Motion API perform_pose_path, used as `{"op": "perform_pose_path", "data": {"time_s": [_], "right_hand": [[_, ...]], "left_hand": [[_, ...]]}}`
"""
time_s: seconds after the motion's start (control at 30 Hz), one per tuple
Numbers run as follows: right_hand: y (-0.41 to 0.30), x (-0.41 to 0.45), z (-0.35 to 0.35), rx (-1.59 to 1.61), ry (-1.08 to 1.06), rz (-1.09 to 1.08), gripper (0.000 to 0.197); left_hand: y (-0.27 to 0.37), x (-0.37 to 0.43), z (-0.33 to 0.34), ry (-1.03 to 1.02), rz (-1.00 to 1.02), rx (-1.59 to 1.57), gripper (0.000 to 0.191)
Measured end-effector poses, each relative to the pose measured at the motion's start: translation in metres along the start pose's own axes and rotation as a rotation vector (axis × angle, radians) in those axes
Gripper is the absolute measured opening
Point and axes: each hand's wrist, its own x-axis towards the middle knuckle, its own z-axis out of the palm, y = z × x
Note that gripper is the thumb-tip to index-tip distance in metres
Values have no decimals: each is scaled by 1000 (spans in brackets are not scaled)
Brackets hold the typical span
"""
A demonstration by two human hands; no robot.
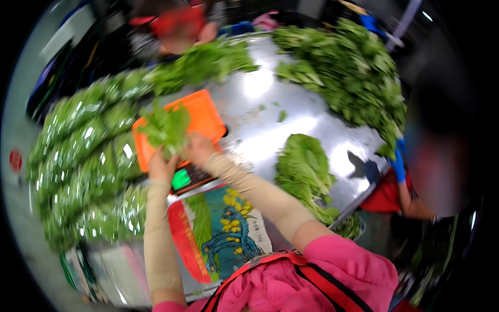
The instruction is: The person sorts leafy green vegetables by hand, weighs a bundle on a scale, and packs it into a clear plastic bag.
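Observation:
My left hand (pixel 161 165) and my right hand (pixel 199 148) both grip the stem end of a leafy green vegetable bunch (pixel 167 123). Its leaves spread away from me over the orange tray (pixel 200 111) of a weighing scale. Whether the bunch touches the tray is hard to tell. A lit green display (pixel 181 179) shows on the scale's near side, just below my wrists. Between my forearms lies a printed woven sack (pixel 218 234) with red, green and teal patterns.
Clear-bagged greens (pixel 85 156) fill the left side in rows. Loose greens (pixel 202 62) line the far edge. A large leafy heap (pixel 347 74) covers the back right of the metal table (pixel 249 93). Another bunch (pixel 304 171) lies right of my arm. Co-workers stand opposite and at right, one blue-gloved (pixel 398 163).

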Motion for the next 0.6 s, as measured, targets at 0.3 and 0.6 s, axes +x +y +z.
{"op": "perform_pose_path", "data": {"time_s": [0.3, 0.6], "right_hand": [[-15, -52, -74, -200, 97, -81, 31], [6, -230, -257, -322, 431, 217, 23]], "left_hand": [[-31, -14, -1, 297, 188, 147, 67], [42, -214, 54, -114, 593, -46, 36]]}}
